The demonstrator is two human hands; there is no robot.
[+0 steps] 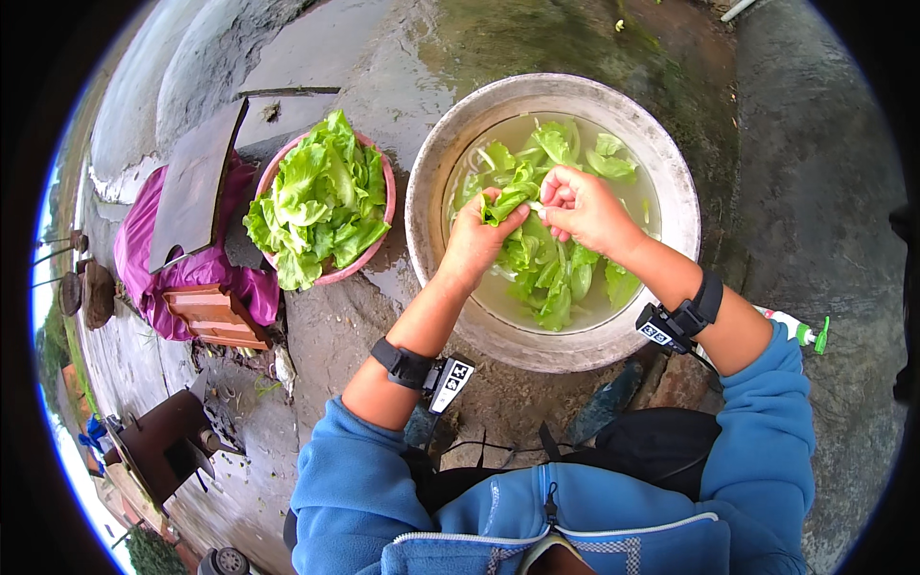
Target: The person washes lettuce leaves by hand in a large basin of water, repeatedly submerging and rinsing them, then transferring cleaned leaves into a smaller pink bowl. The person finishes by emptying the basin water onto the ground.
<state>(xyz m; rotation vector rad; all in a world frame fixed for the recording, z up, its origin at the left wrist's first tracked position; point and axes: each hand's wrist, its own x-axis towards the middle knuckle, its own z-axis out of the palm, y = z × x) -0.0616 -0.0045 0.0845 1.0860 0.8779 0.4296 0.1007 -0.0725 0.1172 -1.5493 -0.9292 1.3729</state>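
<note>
A wide round basin (460, 147) with a worn pale rim holds cloudy water and several loose lettuce leaves (550, 284). Above the water, my left hand (480, 233) grips a folded green lettuce leaf (514, 200) between thumb and fingers. My right hand (583, 212) pinches the pale stem end of that same leaf, its thumb and forefinger close together. To the left of the basin stands a pink tub (392, 190) heaped with lettuce leaves (316, 201).
Left of the tub, a grey board (198, 187) leans over purple plastic sheeting (144, 237) beside an orange roof tile (215, 316). A rusty metal stove-like object (162, 445) sits lower left. A pump bottle (794, 327) lies by my right forearm. The concrete ground (345, 345) is wet.
</note>
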